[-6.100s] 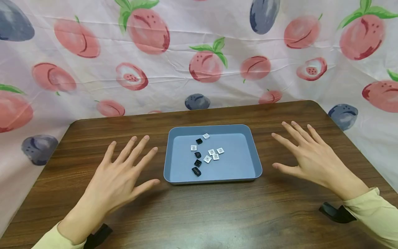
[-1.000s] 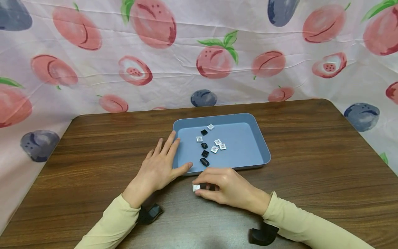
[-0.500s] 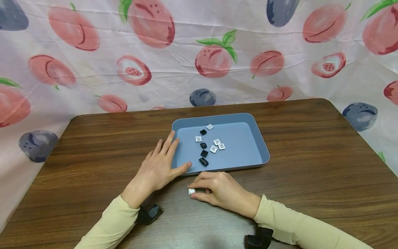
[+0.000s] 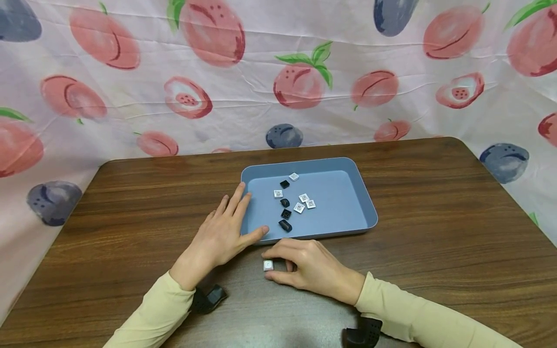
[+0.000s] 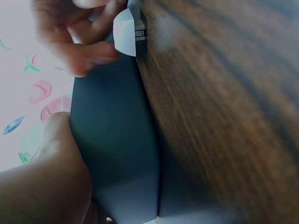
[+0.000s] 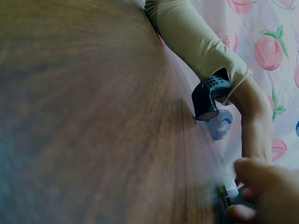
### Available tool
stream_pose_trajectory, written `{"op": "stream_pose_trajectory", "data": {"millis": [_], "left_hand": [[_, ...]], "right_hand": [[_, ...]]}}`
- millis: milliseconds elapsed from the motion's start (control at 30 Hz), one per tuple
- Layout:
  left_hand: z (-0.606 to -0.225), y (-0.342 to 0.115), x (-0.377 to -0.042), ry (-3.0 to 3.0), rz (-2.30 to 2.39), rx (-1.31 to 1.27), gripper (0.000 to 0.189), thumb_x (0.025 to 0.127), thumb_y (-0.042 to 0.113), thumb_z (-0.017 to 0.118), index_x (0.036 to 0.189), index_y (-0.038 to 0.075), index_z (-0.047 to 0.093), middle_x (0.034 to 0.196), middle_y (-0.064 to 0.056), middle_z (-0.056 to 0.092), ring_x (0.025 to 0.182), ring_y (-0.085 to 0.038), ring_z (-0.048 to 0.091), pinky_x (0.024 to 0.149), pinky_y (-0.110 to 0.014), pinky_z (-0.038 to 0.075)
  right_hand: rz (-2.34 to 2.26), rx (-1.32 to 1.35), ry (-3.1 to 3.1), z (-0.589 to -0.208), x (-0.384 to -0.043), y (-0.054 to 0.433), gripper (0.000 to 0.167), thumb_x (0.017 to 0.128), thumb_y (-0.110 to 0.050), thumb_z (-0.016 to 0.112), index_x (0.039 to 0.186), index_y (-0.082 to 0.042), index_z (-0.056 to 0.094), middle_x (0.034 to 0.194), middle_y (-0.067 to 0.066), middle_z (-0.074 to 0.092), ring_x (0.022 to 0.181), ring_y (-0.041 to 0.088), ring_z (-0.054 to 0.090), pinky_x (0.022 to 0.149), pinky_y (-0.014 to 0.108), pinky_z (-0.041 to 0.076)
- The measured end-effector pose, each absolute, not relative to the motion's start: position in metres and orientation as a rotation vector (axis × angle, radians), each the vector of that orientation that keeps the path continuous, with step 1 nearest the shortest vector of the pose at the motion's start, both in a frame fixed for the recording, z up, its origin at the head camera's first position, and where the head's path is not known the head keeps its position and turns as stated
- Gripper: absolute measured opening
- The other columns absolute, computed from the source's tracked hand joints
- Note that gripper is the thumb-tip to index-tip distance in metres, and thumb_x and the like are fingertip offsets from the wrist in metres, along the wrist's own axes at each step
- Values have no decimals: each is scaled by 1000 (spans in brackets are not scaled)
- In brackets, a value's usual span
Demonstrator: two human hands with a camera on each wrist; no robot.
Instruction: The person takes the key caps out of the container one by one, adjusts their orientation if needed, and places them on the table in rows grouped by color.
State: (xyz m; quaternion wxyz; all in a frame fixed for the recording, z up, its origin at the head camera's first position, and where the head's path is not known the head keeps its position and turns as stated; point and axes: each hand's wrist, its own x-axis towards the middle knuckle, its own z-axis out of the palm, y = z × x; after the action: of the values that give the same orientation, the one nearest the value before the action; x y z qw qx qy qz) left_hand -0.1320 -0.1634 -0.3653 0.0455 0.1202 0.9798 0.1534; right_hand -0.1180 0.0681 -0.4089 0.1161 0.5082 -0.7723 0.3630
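In the head view, a white keycap [image 4: 268,265] sits on the wooden table in front of the tray, its marked top facing up. My right hand [image 4: 311,266] surrounds it with thumb and index finger spread slightly apart, a small gap showing on either side. In the left wrist view the same keycap [image 5: 125,32] stands near blurred right fingers [image 5: 100,52]. My left hand [image 4: 219,234] lies with straight fingers against the left edge of the blue tray [image 4: 344,235], thumb at its front corner. Several white keycaps [image 4: 299,208] and black keycaps [image 4: 285,225] lie inside.
The brown wooden table [image 4: 435,217] reaches back to a fruit-print cloth [image 4: 243,106]. The tray's raised rim stands just behind my right hand. Black wrist mounts [image 4: 363,332] hang under both sleeves.
Six seconds ago both hands hovered apart and this keycap was in the tray. Lately my right hand brought it leftward to the table; its pinch has now loosened. My left hand stays still.
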Motion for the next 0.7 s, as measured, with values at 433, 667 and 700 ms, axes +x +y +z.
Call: {"op": "stream_pose_trajectory", "data": {"millis": [433, 667, 700], "left_hand": [[-367, -164, -134, 2995, 463, 375, 89, 97, 63, 55, 161, 8, 29, 173, -7, 6, 149, -51, 29, 108, -69, 35], [-367, -164, -133, 3001, 473, 369, 88, 96, 62, 56, 160, 8, 30, 173, -7, 7, 148, -51, 31, 108, -68, 36], [-367, -164, -133, 3002, 474, 370, 88, 96, 62, 56, 160, 7, 30, 173, -7, 7, 148, -51, 31, 108, -68, 36]], "right_hand": [[913, 1167, -2105, -389, -150, 89, 7, 92, -18, 74, 96, -15, 79, 81, -7, 72, 52, 0, 48, 49, 15, 39], [752, 981, -2314, -385, -175, 112, 10, 83, -18, 81, 93, -18, 80, 84, -6, 74, 57, 4, 53, 48, 24, 39], [736, 967, -2356, -384, -177, 115, 11, 84, -20, 81, 94, -18, 80, 87, -6, 75, 60, 5, 55, 49, 25, 41]]}}
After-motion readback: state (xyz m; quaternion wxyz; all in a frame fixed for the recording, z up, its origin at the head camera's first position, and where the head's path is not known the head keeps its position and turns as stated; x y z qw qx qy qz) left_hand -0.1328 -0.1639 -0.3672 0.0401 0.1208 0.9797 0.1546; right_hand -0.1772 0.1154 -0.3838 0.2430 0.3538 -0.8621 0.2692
